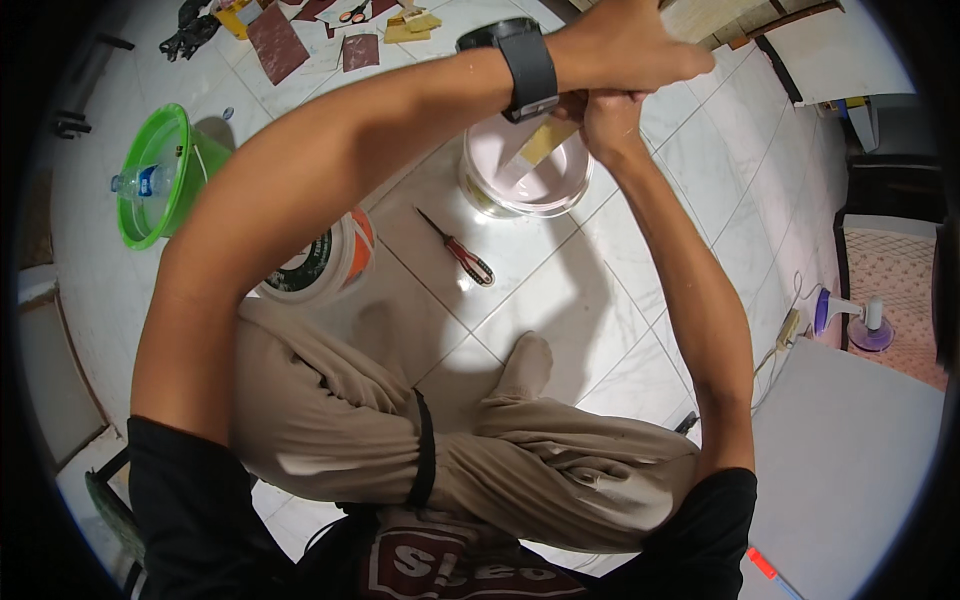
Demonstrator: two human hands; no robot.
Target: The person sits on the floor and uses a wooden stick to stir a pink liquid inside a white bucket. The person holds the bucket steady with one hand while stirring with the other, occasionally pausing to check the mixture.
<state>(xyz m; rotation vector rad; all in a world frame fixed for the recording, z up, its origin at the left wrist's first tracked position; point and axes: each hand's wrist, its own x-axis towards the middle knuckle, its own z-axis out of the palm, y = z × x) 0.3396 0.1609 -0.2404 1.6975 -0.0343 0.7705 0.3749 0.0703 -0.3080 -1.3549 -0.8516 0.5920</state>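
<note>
A bucket of pale pinkish-white paint (pixel 477 190) stands on the floor ahead of me. A flat yellowish strip (pixel 545 140), its lower end pale with paint, slants down into it. My right hand (pixel 608 122) is closed round the strip just above the bucket's right rim. Crossing over from the left, my left hand (pixel 632 48) is closed above the right one, in line with the strip; its fingertips are hidden. A dark watch (pixel 527 70) is on the left wrist. Nearer to me, a red and black-handled screwdriver (pixel 468 262) lies on the tiles.
A lidded white tub (pixel 345 250) stands by my left knee, partly under my forearm. Farther left is a green bucket (pixel 187 190) with a plastic bottle (pixel 150 181). Sandpaper sheets (pixel 277 45) and scissors (pixel 354 14) lie at the far left. A grey panel (pixel 850 450) is at right.
</note>
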